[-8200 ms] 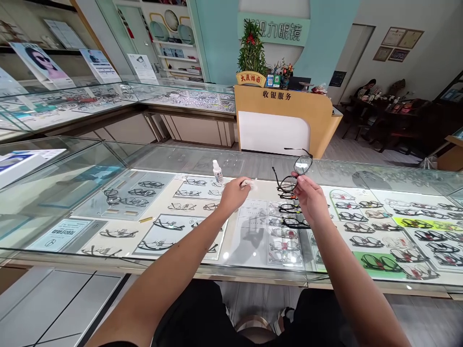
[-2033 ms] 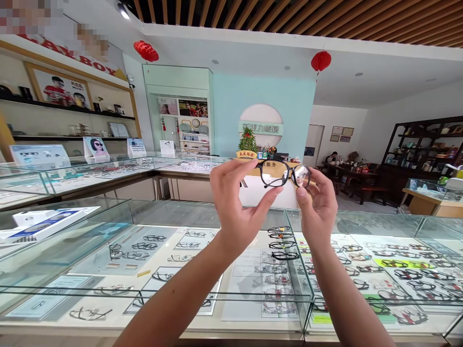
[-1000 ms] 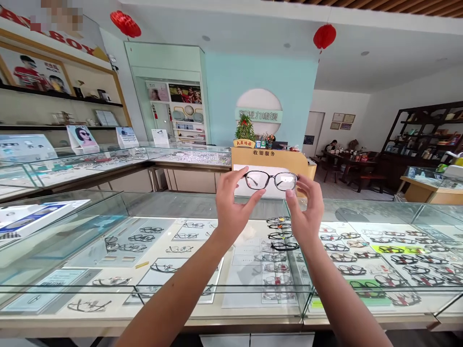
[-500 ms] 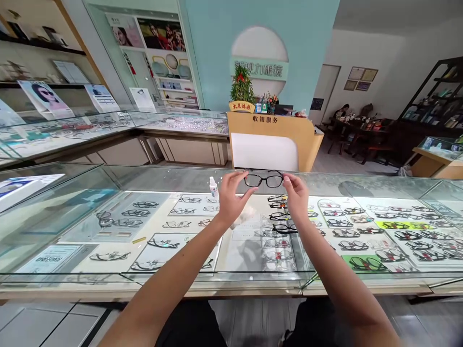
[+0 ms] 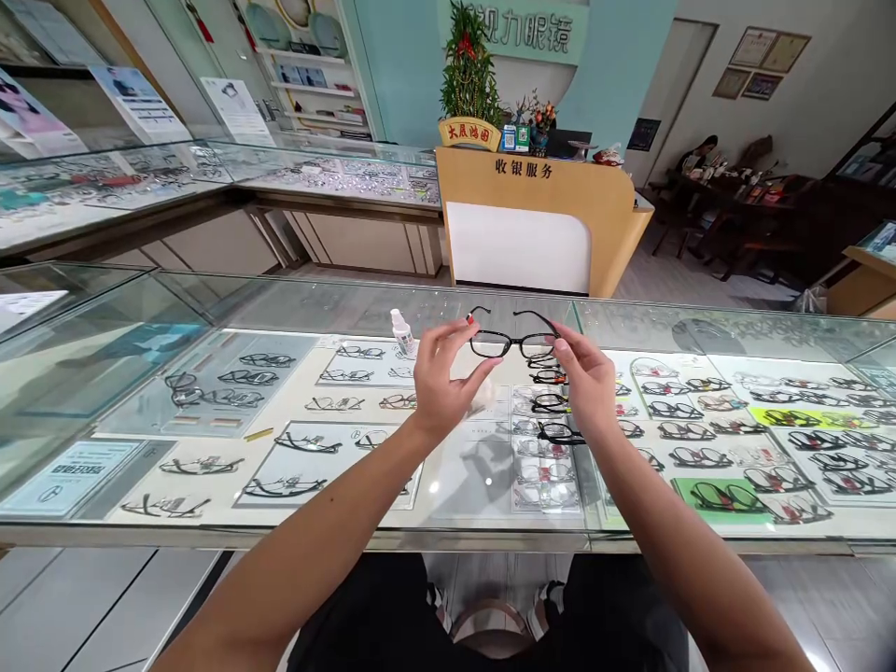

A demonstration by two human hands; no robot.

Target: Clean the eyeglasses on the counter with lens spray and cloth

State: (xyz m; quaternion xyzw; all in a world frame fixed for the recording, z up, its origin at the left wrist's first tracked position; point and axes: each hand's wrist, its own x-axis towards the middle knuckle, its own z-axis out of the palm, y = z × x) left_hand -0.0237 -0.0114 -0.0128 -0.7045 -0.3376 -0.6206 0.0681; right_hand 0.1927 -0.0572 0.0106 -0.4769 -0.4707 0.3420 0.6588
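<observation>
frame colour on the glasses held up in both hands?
Black. The glasses show best in the head view.

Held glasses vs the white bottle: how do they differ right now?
Colour: the held glasses have a black frame; the white bottle is white.
Support: the glasses are pinched between left hand and right hand; the bottle stands untouched on the glass counter.
Shape: the glasses spread wide, temples unfolded; the bottle is narrow and upright.
Shared: both are on the wearer's side of the wooden desk.
</observation>
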